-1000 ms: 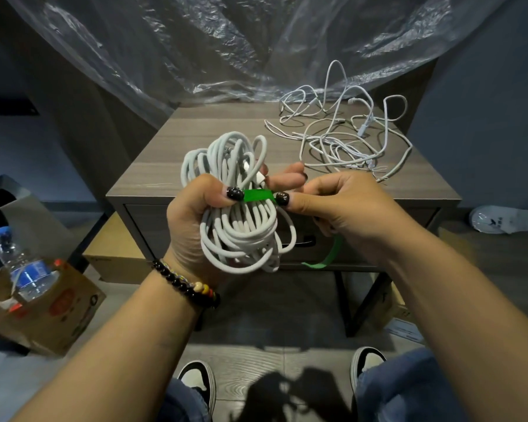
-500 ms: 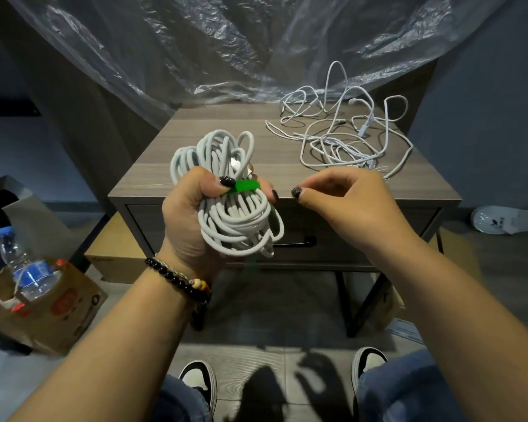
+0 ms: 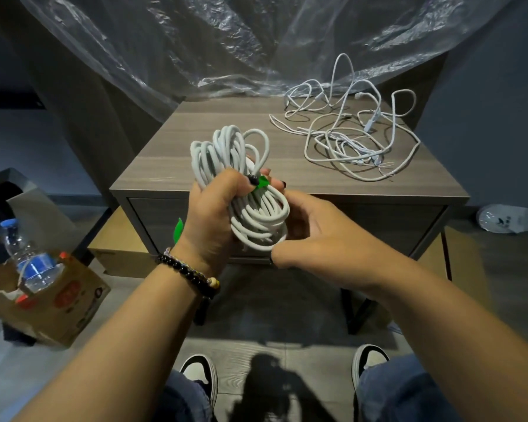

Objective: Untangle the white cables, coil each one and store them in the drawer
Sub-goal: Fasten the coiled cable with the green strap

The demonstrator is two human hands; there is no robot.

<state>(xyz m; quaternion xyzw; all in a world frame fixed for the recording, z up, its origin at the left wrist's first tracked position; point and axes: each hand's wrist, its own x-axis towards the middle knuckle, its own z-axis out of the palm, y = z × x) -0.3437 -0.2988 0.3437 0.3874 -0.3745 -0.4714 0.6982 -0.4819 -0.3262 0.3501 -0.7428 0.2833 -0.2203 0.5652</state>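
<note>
Our left hand [image 3: 214,220] grips the coil [image 3: 241,190] in front of the table [image 3: 226,129], thumb on its green tie [image 3: 261,181]. Right hand [image 3: 320,236] cups the coil's right side, fingers loose. Tangle [image 3: 345,132] lies on the table's far right; drawer [image 3: 378,220] closed.

I see the coiled cable [image 3: 250,190] held between my hands in front of the bench [image 3: 214,141] — left hand [image 3: 211,220] gripping it, right hand [image 3: 320,236] just beside. The tangled cables [image 3: 351,129] lie on the bench's far right; a box [image 3: 43,296] with a bottle [image 3: 28,257] in it sits on the floor, left.
</note>
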